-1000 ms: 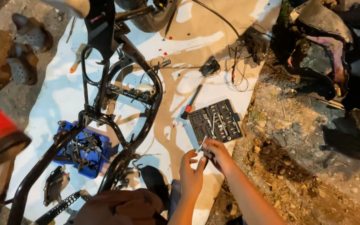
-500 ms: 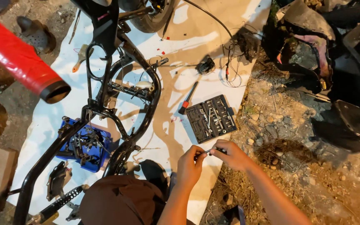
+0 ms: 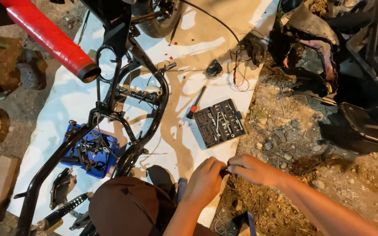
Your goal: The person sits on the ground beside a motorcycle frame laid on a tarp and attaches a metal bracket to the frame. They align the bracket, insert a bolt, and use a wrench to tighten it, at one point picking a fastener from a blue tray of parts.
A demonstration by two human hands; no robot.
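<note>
1. Outdoor dirt ground, stones and dry grass; a white sheet [image 3: 66, 105] is spread over it under warm light.
2. On the sheet: a stripped black motorcycle frame [image 3: 110, 109], a blue tray [image 3: 106, 153] of loose parts inside it, a red-handled screwdriver [image 3: 196, 102], and an open socket set case [image 3: 219, 122] near the sheet's right edge.
3. Your left hand [image 3: 204, 181] comes up from the lower centre, wrist bent, fingers curled in toward the right.
4. Your right hand [image 3: 250, 169] reaches in from the lower right, forearm stretched along the dirt, knuckles up.
5. Both hands meet fingertip to fingertip just below the case, at the sheet's edge.
6. Both are pinched shut on a small dark part [image 3: 225, 171] held between them; it is too hidden to identify.
7. A red tube [image 3: 49, 37] slants across the upper left.
</note>
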